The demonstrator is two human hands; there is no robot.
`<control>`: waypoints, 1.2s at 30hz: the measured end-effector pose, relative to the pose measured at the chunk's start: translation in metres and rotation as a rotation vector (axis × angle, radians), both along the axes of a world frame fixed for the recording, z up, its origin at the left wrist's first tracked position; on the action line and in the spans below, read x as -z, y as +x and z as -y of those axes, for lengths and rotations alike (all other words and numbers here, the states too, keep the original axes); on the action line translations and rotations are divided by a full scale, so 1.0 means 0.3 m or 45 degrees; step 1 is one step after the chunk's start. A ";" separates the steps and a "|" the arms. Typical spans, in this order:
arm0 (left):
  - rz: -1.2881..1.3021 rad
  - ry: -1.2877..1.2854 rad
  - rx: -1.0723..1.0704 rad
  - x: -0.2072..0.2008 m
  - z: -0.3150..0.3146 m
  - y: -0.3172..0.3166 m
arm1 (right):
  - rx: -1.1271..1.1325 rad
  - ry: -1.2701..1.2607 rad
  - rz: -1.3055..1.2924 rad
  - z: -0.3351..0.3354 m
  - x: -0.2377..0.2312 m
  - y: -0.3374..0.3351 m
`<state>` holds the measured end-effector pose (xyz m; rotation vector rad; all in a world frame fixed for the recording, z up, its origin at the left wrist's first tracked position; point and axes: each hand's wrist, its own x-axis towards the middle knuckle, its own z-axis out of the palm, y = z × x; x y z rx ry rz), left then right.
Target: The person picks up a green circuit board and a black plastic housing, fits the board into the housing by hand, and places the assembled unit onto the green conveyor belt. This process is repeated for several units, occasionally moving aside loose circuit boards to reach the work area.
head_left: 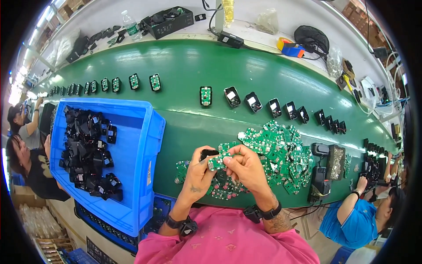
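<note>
Close to my body, my left hand (194,181) is closed around a small black plastic case (208,153). My right hand (247,169) pinches a green circuit board (218,162) between thumb and fingers, right beside that case and partly over it. Under and around both hands lie more boards, with a large heap of green circuit boards (285,154) to the right. Beyond the hands, black cases (253,102) stand in a spaced line on the green bench (184,119); those toward the left have boards in them.
A blue plastic bin (151,132) of black cases (85,145) stands at left. Right of the heap are a black device (320,187) and a tray of small metal parts (336,162). Co-workers sit at both sides, one in a blue shirt (354,224). A shelf (259,33) runs behind.
</note>
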<state>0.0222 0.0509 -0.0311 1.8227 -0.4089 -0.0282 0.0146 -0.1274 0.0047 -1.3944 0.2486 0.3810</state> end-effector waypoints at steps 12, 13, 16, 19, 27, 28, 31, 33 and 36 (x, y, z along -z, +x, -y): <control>-0.600 -0.551 0.099 0.009 0.026 -0.032 | 0.137 -0.280 0.247 -0.008 0.082 -0.050; -0.675 -0.561 0.122 0.009 0.023 -0.030 | 0.138 -0.279 0.247 -0.012 0.071 -0.051; -0.740 -0.605 0.047 -0.002 0.049 -0.033 | 0.144 -0.444 0.280 -0.025 0.043 -0.060; -0.687 -0.618 0.009 -0.033 0.063 -0.033 | 0.304 -0.530 0.583 -0.039 0.042 -0.075; -0.543 -0.534 -0.045 -0.060 0.092 -0.043 | 0.292 -0.443 0.625 -0.016 0.021 -0.092; -0.509 -0.417 -0.020 -0.056 0.094 -0.043 | 0.319 -0.466 0.627 -0.008 0.025 -0.094; -0.459 -0.194 -0.035 -0.064 0.092 -0.048 | 0.333 -0.381 0.553 -0.025 0.023 -0.086; -0.460 -0.192 -0.039 -0.038 0.069 -0.047 | 0.264 -0.376 0.550 -0.049 0.016 -0.075; -0.519 -0.378 -0.015 -0.052 0.089 -0.041 | 0.233 -0.456 0.676 -0.066 0.017 -0.068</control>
